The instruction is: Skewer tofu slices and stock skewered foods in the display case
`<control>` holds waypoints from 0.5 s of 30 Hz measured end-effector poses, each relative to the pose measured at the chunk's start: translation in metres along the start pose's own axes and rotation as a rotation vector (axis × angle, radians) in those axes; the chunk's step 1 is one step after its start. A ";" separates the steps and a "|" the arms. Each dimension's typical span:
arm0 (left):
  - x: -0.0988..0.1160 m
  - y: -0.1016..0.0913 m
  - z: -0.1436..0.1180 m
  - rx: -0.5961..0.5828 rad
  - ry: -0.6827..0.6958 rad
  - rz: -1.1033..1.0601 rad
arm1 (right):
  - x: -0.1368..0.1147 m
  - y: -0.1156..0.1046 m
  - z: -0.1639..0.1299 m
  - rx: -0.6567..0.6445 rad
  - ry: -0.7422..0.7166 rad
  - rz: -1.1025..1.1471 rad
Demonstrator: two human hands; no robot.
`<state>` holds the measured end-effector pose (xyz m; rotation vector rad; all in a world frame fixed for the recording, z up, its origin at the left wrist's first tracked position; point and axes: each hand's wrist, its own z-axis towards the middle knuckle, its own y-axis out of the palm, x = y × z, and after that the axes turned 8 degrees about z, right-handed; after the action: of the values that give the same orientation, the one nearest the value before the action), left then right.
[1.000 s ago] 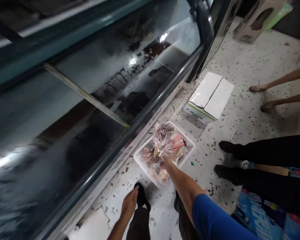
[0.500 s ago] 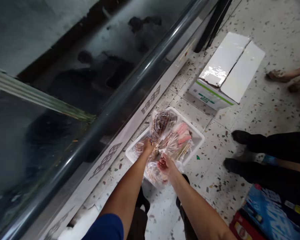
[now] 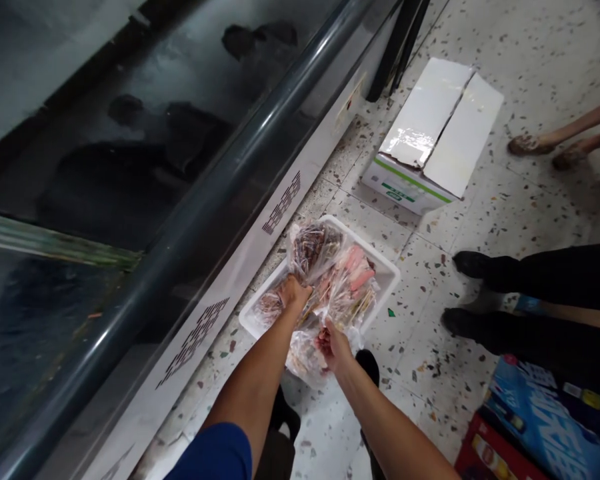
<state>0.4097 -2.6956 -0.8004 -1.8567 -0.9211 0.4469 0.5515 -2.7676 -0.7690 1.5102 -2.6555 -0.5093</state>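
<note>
On the floor stands a white plastic tray (image 3: 387, 293) filled with clear plastic bags of skewered food. A bag of dark skewers (image 3: 313, 247) lies at the tray's far side, and a bag of pink skewers (image 3: 357, 270) to its right. My left hand (image 3: 294, 291) reaches into the tray's left part, closed on the plastic of a bag, its fingertips hidden. My right hand (image 3: 333, 343) is curled over the near side, its fingers closed on bag plastic. Below it a bag of pale food (image 3: 303, 357) hangs over the tray's near edge.
A dark glass-fronted display case (image 3: 195, 220) runs diagonally along the left. Beyond the tray stands a white carton (image 3: 430, 133) with closed flaps. People's feet (image 3: 473, 263) in black shoes are on the right. Blue packs (image 3: 540, 413) and a red box (image 3: 490, 447) lie lower right.
The view has shifted slightly. My left hand has turned, and its thumb now sticks out to the right. My right hand remains curled at the near bags, slightly lower.
</note>
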 end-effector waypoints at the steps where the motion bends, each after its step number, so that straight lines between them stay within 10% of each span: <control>1: 0.000 -0.003 -0.001 0.034 0.022 0.030 | 0.000 -0.002 0.000 0.002 -0.004 -0.010; 6: -0.006 -0.031 0.008 -0.044 0.082 0.080 | 0.000 -0.002 0.004 0.001 -0.008 -0.095; 15: -0.017 -0.081 0.039 -0.513 0.143 -0.214 | -0.004 0.005 -0.006 -0.063 -0.028 -0.473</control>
<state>0.3411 -2.6656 -0.7483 -2.1786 -1.1979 -0.0657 0.5503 -2.7637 -0.7617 2.1281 -2.2618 -0.6298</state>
